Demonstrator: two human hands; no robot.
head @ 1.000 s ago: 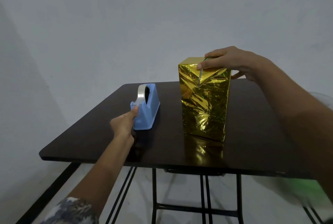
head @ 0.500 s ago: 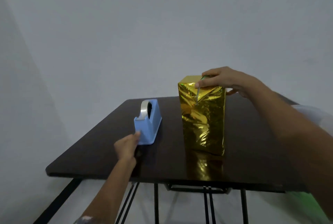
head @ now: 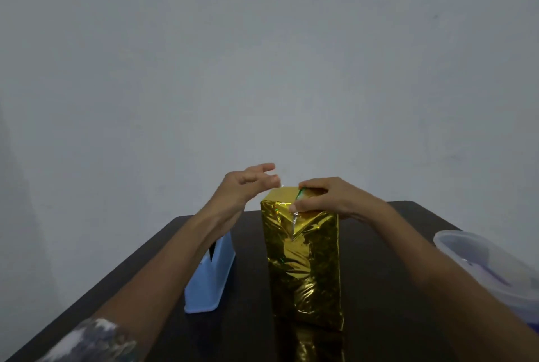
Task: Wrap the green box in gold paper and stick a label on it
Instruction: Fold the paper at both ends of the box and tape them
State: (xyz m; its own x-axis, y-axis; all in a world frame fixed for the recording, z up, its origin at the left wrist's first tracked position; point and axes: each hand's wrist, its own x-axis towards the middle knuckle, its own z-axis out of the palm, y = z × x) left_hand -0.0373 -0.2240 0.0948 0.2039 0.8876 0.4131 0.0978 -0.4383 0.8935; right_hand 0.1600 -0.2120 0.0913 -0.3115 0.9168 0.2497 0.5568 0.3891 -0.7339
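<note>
The box wrapped in shiny gold paper (head: pixel 306 268) stands upright on the dark table (head: pixel 393 274). A sliver of the green box (head: pixel 300 194) shows at the top fold. My right hand (head: pixel 329 198) presses the folded paper flap against the box's top front edge. My left hand (head: pixel 245 183) is raised just left of the box's top. Its thumb and fingertips pinch a short strip of clear tape that only shows as a faint glint.
A light blue tape dispenser (head: pixel 210 286) sits on the table left of the box, partly hidden under my left forearm. A translucent plastic container (head: pixel 478 262) is at the right edge. A plain grey wall is behind.
My left hand left the tape dispenser and rose to the box's top left corner. The view has moved closer and the container has come into sight. My right hand still holds the fold.
</note>
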